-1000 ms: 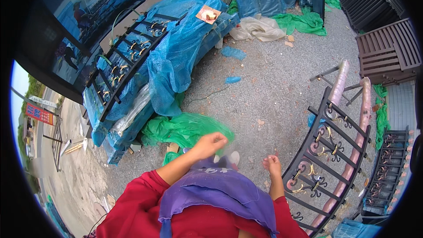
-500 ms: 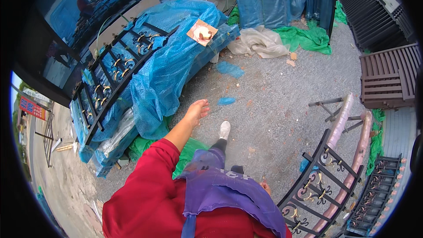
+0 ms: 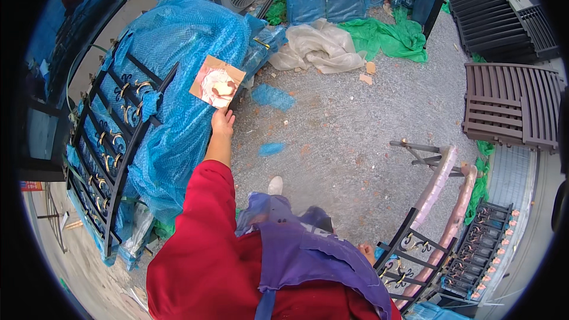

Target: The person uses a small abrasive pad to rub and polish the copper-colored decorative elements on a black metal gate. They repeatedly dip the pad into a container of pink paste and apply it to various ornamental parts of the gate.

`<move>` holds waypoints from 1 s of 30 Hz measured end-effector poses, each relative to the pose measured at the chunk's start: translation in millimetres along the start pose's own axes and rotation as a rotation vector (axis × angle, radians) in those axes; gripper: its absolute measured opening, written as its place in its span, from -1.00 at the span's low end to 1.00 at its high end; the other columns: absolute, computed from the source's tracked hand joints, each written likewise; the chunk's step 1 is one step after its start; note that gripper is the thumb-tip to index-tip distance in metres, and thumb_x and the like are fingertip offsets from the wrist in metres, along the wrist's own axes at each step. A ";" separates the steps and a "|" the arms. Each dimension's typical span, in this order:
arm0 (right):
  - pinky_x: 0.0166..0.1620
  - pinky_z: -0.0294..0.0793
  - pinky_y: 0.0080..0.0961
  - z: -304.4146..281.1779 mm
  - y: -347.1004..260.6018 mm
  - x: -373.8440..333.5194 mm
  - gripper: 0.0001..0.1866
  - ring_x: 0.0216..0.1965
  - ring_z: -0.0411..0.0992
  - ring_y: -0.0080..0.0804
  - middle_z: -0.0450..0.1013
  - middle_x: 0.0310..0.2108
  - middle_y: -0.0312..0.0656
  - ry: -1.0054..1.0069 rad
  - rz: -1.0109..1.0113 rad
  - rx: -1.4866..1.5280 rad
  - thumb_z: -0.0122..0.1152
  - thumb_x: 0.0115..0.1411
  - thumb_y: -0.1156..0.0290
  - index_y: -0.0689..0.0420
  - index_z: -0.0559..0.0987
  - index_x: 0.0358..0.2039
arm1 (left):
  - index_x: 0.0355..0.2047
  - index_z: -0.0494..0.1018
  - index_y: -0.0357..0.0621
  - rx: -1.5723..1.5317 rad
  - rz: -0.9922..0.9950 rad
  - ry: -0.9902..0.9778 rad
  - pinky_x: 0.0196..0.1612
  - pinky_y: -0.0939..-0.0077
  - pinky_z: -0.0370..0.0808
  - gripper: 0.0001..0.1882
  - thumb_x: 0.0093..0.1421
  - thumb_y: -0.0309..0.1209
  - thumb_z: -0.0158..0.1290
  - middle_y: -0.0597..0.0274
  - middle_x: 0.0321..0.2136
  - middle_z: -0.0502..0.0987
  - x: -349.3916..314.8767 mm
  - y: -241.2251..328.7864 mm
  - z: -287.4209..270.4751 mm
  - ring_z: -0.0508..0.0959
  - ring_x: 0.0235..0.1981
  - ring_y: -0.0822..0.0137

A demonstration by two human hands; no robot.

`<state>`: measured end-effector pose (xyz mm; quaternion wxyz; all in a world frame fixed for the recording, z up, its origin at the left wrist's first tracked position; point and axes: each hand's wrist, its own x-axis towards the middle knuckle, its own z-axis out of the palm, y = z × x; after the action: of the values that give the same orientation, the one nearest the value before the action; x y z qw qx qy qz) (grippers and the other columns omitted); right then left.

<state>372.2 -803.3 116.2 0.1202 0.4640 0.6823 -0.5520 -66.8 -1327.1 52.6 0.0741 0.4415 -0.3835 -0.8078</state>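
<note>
The left hand [image 3: 222, 123] reaches out to a square cardboard piece [image 3: 217, 81] lying on the blue-wrapped stack [image 3: 178, 53], fingers at its edge; grip unclear. The right hand [image 3: 367, 253] hangs low beside 1 ornate gate [image 3: 427, 225], mostly hidden.

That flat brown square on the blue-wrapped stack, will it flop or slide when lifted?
The square card looks thin with straight edges, so probably stiffish and light. It rests on sloping blue netting, so it may slide. The left hand is at its lower edge.
</note>
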 end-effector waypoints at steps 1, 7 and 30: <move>-0.42 0.52 -0.47 2.8 -6.6 10.1 -0.80 -0.44 0.49 -0.37 0.50 -0.40 -0.12 -0.005 0.002 -0.006 0.03 0.28 0.29 0.18 0.38 -0.26 | 0.04 0.25 -0.24 -0.039 0.022 0.009 -0.02 0.32 0.42 -0.62 0.22 -0.42 -0.08 0.09 0.03 0.36 6.1 -1.0 5.4 0.42 0.05 0.16; -0.42 0.52 -0.49 4.4 -31.2 83.9 -0.81 -0.45 0.49 -0.40 0.50 -0.41 -0.13 -0.043 0.056 -0.055 0.03 0.27 0.29 0.16 0.39 -0.27 | -0.05 0.27 -0.27 -0.117 0.101 0.032 -0.11 0.39 0.52 -0.77 0.29 -0.51 -0.16 0.05 -0.10 0.46 3.7 -6.6 19.0 0.53 -0.08 0.18; -0.41 0.48 -0.55 -109.8 -360.9 488.5 -0.83 -0.45 0.48 -0.50 0.50 -0.37 -0.25 -0.197 -0.096 0.064 -0.02 0.29 0.25 0.06 0.41 -0.23 | -0.14 0.36 -0.29 -0.130 0.257 -0.013 -0.09 0.37 0.51 -0.80 0.24 -0.49 -0.10 0.08 -0.15 0.52 -119.4 -33.7 322.7 0.54 -0.09 0.20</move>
<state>-130.0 -449.5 57.1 0.1452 0.3777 0.6707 -0.6216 -236.4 -1070.2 209.9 0.2027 0.3778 -0.3843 -0.8176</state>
